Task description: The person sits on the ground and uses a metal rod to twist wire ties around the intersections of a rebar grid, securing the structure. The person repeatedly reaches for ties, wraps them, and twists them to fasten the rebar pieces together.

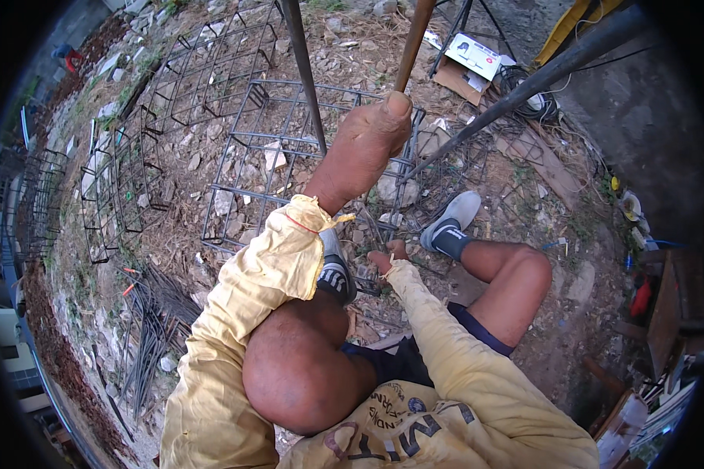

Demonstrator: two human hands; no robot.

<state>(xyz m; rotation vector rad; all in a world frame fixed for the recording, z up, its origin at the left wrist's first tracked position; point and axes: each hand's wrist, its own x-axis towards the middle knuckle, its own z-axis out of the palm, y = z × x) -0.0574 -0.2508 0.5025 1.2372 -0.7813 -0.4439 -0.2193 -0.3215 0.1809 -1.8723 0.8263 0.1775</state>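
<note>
My left hand [364,148] is raised in front of me, closed in a fist with the thumb on top. A brown rod [416,43] runs down into this fist from the upper edge. Lower down, between my feet, my right hand [387,258] reaches close to the ground, fingers bent; what they hold, if anything, is too small to make out. Just beyond my hands lies a steel rebar cage [278,142] on the rubble. A dark upright bar [303,74] stands left of my fist, and a thick dark pole [524,94] slants down from the upper right.
More rebar cages [211,74] lie on stony ground at the far left. Loose steel rods [155,313] are heaped to my left. At the upper right are a white printed box [473,56] and coiled black cable [536,98]. Wooden furniture [665,313] stands right. A person [69,59] is far off.
</note>
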